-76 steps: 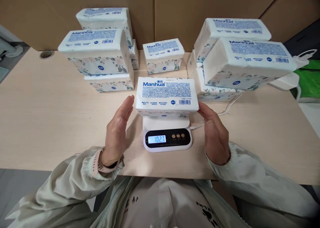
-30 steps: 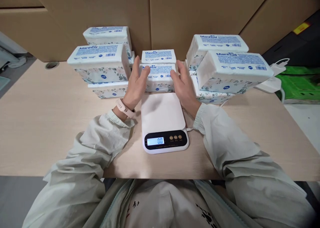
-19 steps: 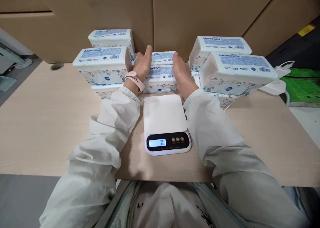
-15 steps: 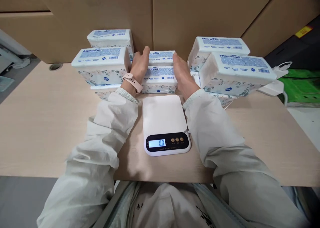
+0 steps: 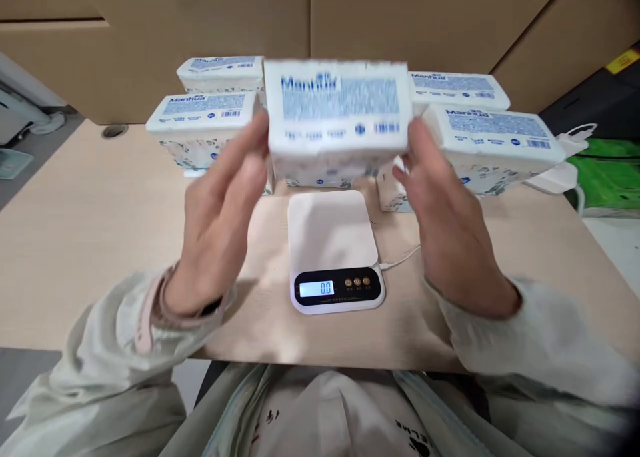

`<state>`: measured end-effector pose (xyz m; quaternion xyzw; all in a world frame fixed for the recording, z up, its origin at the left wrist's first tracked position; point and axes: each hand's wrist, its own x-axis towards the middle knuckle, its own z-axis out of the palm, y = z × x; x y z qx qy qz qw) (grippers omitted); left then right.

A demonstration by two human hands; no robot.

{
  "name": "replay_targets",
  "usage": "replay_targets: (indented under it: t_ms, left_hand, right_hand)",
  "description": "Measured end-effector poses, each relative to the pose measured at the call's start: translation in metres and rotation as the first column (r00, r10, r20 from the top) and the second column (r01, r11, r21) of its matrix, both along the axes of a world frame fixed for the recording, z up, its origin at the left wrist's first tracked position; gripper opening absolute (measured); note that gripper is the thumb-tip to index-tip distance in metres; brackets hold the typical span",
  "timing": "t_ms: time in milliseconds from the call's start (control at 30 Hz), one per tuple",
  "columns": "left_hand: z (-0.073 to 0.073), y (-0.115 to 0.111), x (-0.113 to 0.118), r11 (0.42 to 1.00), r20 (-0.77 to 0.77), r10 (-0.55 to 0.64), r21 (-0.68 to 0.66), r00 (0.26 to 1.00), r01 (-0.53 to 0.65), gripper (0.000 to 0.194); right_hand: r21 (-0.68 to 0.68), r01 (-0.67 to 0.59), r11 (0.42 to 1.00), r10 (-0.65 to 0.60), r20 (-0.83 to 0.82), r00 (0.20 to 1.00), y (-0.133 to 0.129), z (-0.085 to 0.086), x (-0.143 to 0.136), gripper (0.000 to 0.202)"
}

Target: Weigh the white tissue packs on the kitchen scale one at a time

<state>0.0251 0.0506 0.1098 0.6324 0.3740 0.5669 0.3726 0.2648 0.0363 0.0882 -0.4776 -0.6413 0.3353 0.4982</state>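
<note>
From the head camera I see my left hand and right hand each pressed flat against one end of a tissue pack (blurred), their grip holding it in the air above the scale, which reads 0.0 on the worktop.

The held tissue pack shows the blue brand word "Manhua" on its top face; the small print under it is blurred. The same word "Manhua" is on a pack at the left and on a pack at the right. The display of the scale reads "0.0".
</note>
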Motion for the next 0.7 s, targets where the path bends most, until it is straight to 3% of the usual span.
replay_targets:
  t_ms: [100,200,333,433,533,700]
  left_hand:
    - [-0.026,-0.044,-0.012,0.996,-0.087,-0.032,-0.083,0.996,0.025,0.042]
    - [-0.050,-0.062,-0.019,0.979,-0.118,-0.052,-0.200,0.992,0.028,0.050]
    - [-0.071,-0.064,-0.022,0.990,-0.169,-0.058,-0.135,0.984,0.035,0.050]
    - [-0.084,-0.062,-0.023,0.999,-0.157,-0.019,-0.042,0.987,0.012,0.052]
    - [-0.095,-0.056,-0.023,0.997,-0.101,0.047,0.057,0.994,-0.042,0.051]
    - [-0.104,-0.046,-0.027,0.984,-0.013,0.118,0.136,0.993,-0.115,0.045]
  right_hand:
    - [-0.071,0.011,0.997,-0.010,0.011,1.000,-0.040,-0.022,0.014,0.053]
    - [-0.145,-0.008,0.989,0.016,0.059,0.998,-0.061,-0.041,0.020,0.057]
    - [-0.089,-0.033,0.995,0.044,0.116,0.992,-0.069,-0.057,0.019,0.062]
    - [0.091,0.016,0.996,-0.026,0.100,0.995,-0.063,-0.072,0.022,0.062]
    - [0.280,0.148,0.949,-0.155,0.005,0.988,-0.054,-0.088,0.028,0.057]
    - [0.267,0.297,0.917,-0.271,-0.129,0.954,-0.046,-0.098,0.034,0.047]
